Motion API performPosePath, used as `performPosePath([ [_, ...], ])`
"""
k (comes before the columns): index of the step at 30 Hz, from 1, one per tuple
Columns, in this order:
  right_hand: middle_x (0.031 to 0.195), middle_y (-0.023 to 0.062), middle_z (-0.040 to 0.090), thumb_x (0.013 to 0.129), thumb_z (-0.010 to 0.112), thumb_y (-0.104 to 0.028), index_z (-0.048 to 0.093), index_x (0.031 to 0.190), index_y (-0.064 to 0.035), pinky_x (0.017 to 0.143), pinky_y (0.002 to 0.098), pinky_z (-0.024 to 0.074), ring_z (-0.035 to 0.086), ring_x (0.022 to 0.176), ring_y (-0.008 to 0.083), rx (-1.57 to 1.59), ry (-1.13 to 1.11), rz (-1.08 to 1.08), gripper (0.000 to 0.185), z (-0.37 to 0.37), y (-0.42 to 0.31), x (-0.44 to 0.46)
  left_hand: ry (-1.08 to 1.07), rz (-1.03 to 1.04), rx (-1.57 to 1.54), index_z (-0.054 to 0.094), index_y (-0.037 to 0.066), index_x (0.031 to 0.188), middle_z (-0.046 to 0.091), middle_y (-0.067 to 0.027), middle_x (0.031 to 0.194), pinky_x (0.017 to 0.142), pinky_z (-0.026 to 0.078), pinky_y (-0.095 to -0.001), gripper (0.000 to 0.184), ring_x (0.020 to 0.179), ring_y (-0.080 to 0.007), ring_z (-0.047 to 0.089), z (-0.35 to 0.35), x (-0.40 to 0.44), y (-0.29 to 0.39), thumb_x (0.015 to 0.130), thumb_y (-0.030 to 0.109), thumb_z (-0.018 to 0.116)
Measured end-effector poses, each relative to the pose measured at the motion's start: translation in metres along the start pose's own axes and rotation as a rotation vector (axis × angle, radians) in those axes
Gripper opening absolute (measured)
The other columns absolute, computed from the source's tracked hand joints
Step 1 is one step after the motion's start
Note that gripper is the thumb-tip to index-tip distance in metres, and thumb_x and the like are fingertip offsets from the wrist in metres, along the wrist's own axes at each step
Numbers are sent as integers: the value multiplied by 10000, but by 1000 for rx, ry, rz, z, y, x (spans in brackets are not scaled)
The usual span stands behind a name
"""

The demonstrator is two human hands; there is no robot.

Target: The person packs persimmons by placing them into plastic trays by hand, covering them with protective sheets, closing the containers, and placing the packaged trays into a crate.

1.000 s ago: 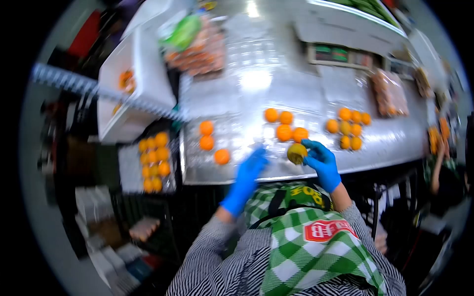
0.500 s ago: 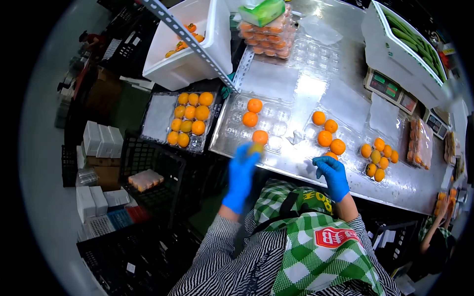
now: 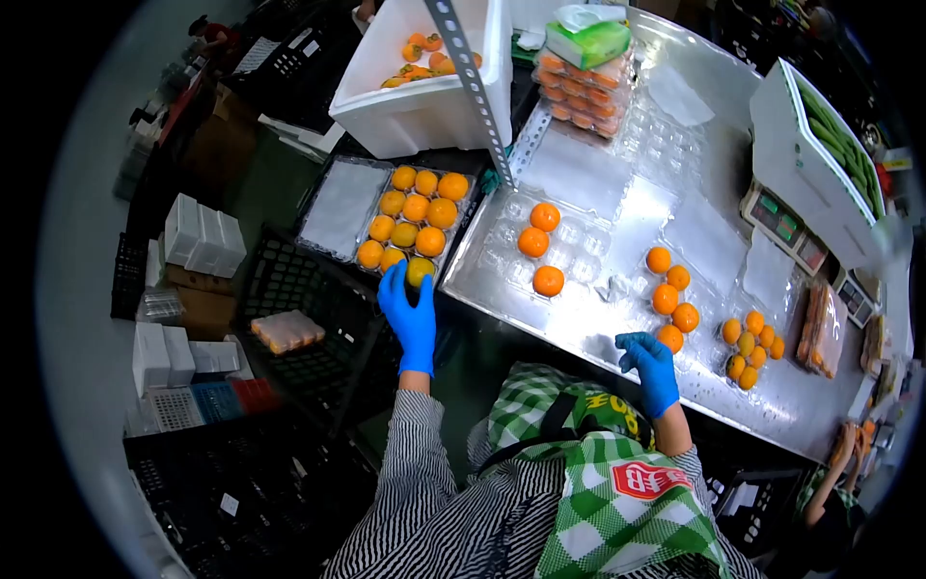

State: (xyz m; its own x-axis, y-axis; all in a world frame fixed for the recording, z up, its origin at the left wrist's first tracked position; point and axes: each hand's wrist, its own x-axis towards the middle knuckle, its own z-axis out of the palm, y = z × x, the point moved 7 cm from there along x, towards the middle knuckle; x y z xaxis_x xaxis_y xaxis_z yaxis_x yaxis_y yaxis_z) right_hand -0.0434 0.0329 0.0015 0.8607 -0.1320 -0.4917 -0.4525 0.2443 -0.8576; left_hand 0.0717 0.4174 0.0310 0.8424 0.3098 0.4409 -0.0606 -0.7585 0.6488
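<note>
My left hand [image 3: 409, 314], in a blue glove, has its fingers and thumb around a yellowish persimmon [image 3: 420, 271] at the near corner of the left clear tray. Rows of orange persimmons [image 3: 416, 207] sit in that tray. My right hand [image 3: 650, 371], also blue-gloved, hovers at the table's front edge with fingers bent, thumb apart and nothing visible in it. Just above it is a persimmon [image 3: 669, 338] in the middle tray [image 3: 709, 289], with several others. Between the hands, a clear tray [image 3: 502, 236] holds three persimmons [image 3: 532, 242].
A white foam box [image 3: 415, 121] with persimmons stands behind a perforated metal post [image 3: 473, 82]. Packed trays [image 3: 584, 96] are stacked at the back. To the right are a box of green vegetables [image 3: 805, 159], scales [image 3: 779, 224] and another person's hands [image 3: 849, 449].
My left hand has moved left with the yellowish persimmon, from beside the three-fruit tray to the near corner of the left tray. My right hand stays almost in place. The view has shifted.
</note>
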Motion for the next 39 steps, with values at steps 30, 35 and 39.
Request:
performPosePath([
  [30,897,215,610,734,581,-128,658,881,-55,738,427,483,587,837,383,-1090,-18,-705,181,283,-100,260,21,-208,337,547,2,1166,539,-193,1175,900,424,-425,406,1067,-356,516,-103,143,-197,821,209,600],
  [35,901,215,608,743,594,-127,657,874,-44,725,418,483,590,829,383,-1079,-47,-569,167,282,-98,270,48,-60,622,570,-9,1135,586,-204,1059,839,455,-414,464,986,-358,556,-77,198,-208,768,261,657],
  [39,884,204,607,758,589,-85,665,870,-42,712,395,484,593,823,370,-998,6,-711,142,282,-90,264,-279,-188,551,635,44,1002,613,-171,971,782,474,-418,337,903,-341,589,-50,235,-228,748,261,680],
])
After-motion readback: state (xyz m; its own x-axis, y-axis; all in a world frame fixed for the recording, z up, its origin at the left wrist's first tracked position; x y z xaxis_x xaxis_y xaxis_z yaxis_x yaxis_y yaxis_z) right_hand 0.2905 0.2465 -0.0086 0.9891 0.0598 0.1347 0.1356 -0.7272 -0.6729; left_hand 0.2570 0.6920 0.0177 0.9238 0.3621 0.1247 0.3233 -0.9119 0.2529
